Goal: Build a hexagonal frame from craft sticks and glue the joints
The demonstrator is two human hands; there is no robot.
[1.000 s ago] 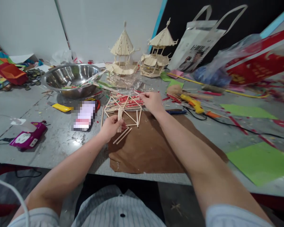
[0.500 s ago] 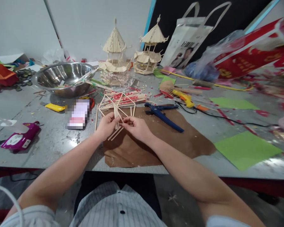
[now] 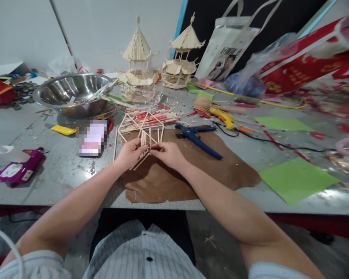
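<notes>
My left hand (image 3: 132, 154) is closed around a small bunch of thin wooden sticks (image 3: 144, 138), which stand up from the fingers. Against it, my right hand (image 3: 169, 154) pinches one upright wooden stick (image 3: 150, 134) between thumb and fingertips. The fingertips of both hands almost meet over the brown sheet (image 3: 163, 186). Just behind them lies a hexagonal stick frame (image 3: 130, 116) with crossing spokes, partly covered by the held sticks. Loose sticks show below my left fingers.
Blue cutting pliers (image 3: 199, 141) lie right of my hands. A phone (image 3: 91, 137), a yellow cutter knife (image 3: 63, 130) and a steel bowl (image 3: 42, 95) are to the left. Two stick pagodas (image 3: 138, 48) stand behind. A yellow glue gun (image 3: 225, 118) trails a black cord.
The stick at my right fingertips has gone from slanting across the bunch to upright beside it. Both hands stay close together; the whole view has shifted slightly.
</notes>
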